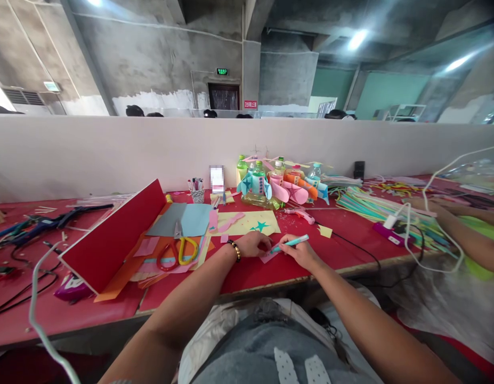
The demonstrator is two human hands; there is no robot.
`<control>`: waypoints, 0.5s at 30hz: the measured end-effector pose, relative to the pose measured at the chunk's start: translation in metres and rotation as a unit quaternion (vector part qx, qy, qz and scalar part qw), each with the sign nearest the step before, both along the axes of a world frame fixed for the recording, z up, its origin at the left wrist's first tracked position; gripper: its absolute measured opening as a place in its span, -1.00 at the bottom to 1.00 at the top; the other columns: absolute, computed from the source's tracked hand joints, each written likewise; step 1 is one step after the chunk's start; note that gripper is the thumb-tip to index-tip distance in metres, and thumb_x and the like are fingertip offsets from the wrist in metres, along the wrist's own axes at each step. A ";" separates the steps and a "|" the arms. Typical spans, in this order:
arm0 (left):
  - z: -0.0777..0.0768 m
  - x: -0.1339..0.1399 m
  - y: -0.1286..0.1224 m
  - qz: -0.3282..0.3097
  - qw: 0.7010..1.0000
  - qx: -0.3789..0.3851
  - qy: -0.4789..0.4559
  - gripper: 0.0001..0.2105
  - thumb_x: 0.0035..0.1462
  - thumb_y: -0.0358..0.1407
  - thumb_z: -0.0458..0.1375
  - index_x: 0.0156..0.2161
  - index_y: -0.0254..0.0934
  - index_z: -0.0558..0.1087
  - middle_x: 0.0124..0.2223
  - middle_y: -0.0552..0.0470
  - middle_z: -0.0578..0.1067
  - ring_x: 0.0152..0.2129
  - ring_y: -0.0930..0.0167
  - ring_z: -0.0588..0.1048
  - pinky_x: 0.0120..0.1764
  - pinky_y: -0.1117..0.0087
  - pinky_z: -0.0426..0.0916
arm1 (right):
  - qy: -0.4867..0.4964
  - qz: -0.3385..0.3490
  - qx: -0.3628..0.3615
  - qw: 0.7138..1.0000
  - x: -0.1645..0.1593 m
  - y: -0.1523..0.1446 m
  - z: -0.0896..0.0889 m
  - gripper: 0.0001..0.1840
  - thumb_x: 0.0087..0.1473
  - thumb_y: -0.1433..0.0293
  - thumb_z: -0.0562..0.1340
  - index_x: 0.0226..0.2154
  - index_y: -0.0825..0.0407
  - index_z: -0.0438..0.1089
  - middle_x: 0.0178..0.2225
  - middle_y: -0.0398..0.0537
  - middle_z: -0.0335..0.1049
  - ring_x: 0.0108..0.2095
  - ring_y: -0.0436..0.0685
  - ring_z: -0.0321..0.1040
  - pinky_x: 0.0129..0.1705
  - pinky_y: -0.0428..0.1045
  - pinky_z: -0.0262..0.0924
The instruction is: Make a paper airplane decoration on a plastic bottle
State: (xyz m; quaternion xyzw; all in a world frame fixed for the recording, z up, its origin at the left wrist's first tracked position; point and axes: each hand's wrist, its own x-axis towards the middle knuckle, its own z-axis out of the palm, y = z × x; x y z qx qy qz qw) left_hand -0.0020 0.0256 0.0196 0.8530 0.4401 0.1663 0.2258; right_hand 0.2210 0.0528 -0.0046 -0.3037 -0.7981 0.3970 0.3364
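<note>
Just on the near side of the pale yellow sheet (273, 220), the right hand (300, 252) grips a light-blue pen (298, 240) over a small pink paper (269, 258). The left hand (252, 244), loosely curled, rests beside that paper; whether it pinches it, I cannot tell. Scissors (178, 233) lie left of the sheet.

Red table (345, 220), holding: one left hand (253, 244), beaded bracelet (235, 250) at the wrist, fingers at a small pink paper (269, 258); one right hand (303, 254), gripping a turquoise pen (297, 241) low over the same paper. To the left, scissors (178, 230), handles red and yellow, lying on coloured sheets; one red board (119, 234), tilted. Beyond, a cream sheet (273, 220) with teal star (260, 226); a cup (197, 197) of pens; decorated bottles (258, 182), grouped before a white partition (111, 154).
</note>
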 end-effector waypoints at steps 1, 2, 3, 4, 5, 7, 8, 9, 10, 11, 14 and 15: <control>0.000 0.000 0.000 0.000 1.000 -0.001 0.001 -0.79 -0.06 -0.45 0.26 -0.24 -0.26 0.58 0.04 0.01 0.52 -0.10 0.33 0.48 -0.03 0.41 0.33 | -0.002 0.003 0.000 1.000 0.000 0.000 0.000 -0.78 0.07 0.20 0.20 -0.47 0.00 0.34 -0.58 -0.20 0.30 -0.53 0.02 0.19 -0.45 -0.06 0.08; 0.001 0.000 0.000 0.002 1.000 -0.002 0.002 -0.79 -0.06 -0.46 0.26 -0.24 -0.26 0.57 0.03 0.01 0.52 -0.10 0.33 0.48 -0.04 0.42 0.33 | -0.004 0.006 -0.001 1.000 0.000 0.000 0.001 -0.77 0.06 0.20 0.20 -0.47 0.00 0.34 -0.57 -0.19 0.31 -0.52 0.02 0.21 -0.44 -0.06 0.09; 0.001 0.000 -0.001 0.003 1.000 -0.003 0.003 -0.79 -0.06 -0.46 0.26 -0.24 -0.26 0.57 0.03 0.01 0.52 -0.10 0.33 0.48 -0.05 0.42 0.33 | -0.005 0.008 -0.003 1.000 0.001 -0.001 0.001 -0.77 0.06 0.20 0.20 -0.47 0.00 0.34 -0.56 -0.19 0.33 -0.51 0.03 0.23 -0.43 -0.06 0.11; 0.001 0.000 -0.001 0.004 1.000 -0.003 0.004 -0.79 -0.06 -0.46 0.26 -0.25 -0.26 0.57 0.03 0.01 0.52 -0.11 0.33 0.48 -0.06 0.42 0.33 | -0.006 0.007 -0.005 1.000 0.001 -0.001 0.001 -0.77 0.07 0.20 0.19 -0.47 0.00 0.34 -0.55 -0.18 0.35 -0.50 0.03 0.25 -0.41 -0.06 0.13; 0.002 0.000 -0.001 0.005 1.000 -0.004 0.005 -0.79 -0.06 -0.46 0.26 -0.25 -0.26 0.57 0.03 0.01 0.52 -0.11 0.33 0.48 -0.06 0.42 0.33 | -0.005 0.004 -0.007 1.000 0.001 -0.001 0.001 -0.78 0.07 0.21 0.19 -0.46 0.00 0.34 -0.54 -0.17 0.37 -0.48 0.04 0.27 -0.39 -0.05 0.15; 0.003 0.000 -0.002 0.005 1.000 -0.003 0.007 -0.79 -0.06 -0.47 0.26 -0.25 -0.26 0.57 0.04 0.01 0.52 -0.10 0.33 0.48 -0.05 0.42 0.33 | -0.005 -0.006 -0.008 1.000 0.002 0.000 0.000 -0.80 0.08 0.23 0.18 -0.44 0.00 0.34 -0.53 -0.17 0.37 -0.47 0.05 0.29 -0.38 -0.05 0.16; 0.003 0.000 -0.002 0.005 1.000 -0.003 0.008 -0.79 -0.06 -0.47 0.26 -0.25 -0.26 0.57 0.04 0.01 0.51 -0.10 0.33 0.48 -0.04 0.42 0.32 | -0.006 -0.010 -0.007 1.000 0.002 0.000 0.000 -0.81 0.08 0.23 0.18 -0.43 0.00 0.35 -0.53 -0.17 0.36 -0.47 0.05 0.28 -0.38 -0.05 0.16; 0.003 0.000 -0.002 0.004 1.000 -0.002 0.008 -0.79 -0.06 -0.47 0.25 -0.25 -0.26 0.57 0.05 0.01 0.51 -0.09 0.33 0.48 -0.03 0.42 0.32 | -0.007 -0.013 -0.006 1.000 0.002 0.000 0.000 -0.82 0.08 0.24 0.18 -0.42 0.01 0.35 -0.54 -0.18 0.35 -0.47 0.05 0.28 -0.38 -0.05 0.15; 0.003 0.000 -0.002 0.004 1.000 -0.002 0.009 -0.79 -0.06 -0.47 0.25 -0.25 -0.26 0.57 0.05 0.01 0.51 -0.09 0.34 0.48 -0.03 0.42 0.32 | -0.008 -0.013 -0.005 1.000 0.002 0.000 0.000 -0.82 0.07 0.24 0.19 -0.42 0.01 0.36 -0.54 -0.18 0.35 -0.48 0.05 0.27 -0.38 -0.05 0.15; 0.003 0.001 -0.002 0.002 1.000 -0.002 0.009 -0.79 -0.05 -0.47 0.25 -0.25 -0.26 0.57 0.04 0.01 0.51 -0.09 0.34 0.48 -0.02 0.42 0.32 | -0.010 -0.010 -0.004 1.000 0.002 0.000 0.001 -0.82 0.07 0.23 0.20 -0.42 0.01 0.37 -0.53 -0.18 0.35 -0.48 0.05 0.27 -0.39 -0.05 0.14; 0.004 0.001 -0.002 0.000 1.000 -0.001 0.010 -0.80 -0.05 -0.47 0.25 -0.25 -0.26 0.57 0.04 0.02 0.51 -0.09 0.34 0.48 -0.02 0.43 0.32 | -0.014 0.002 -0.008 1.000 0.002 -0.002 0.003 -0.80 0.06 0.21 0.21 -0.43 0.00 0.38 -0.51 -0.16 0.38 -0.46 0.05 0.29 -0.39 -0.05 0.15; 0.004 0.001 -0.002 0.000 1.000 -0.001 0.010 -0.80 -0.05 -0.47 0.25 -0.25 -0.26 0.57 0.04 0.02 0.51 -0.09 0.34 0.48 -0.02 0.43 0.32 | -0.014 0.003 -0.010 1.000 0.002 -0.002 0.003 -0.79 0.06 0.21 0.21 -0.43 0.00 0.38 -0.51 -0.16 0.39 -0.46 0.05 0.30 -0.38 -0.05 0.16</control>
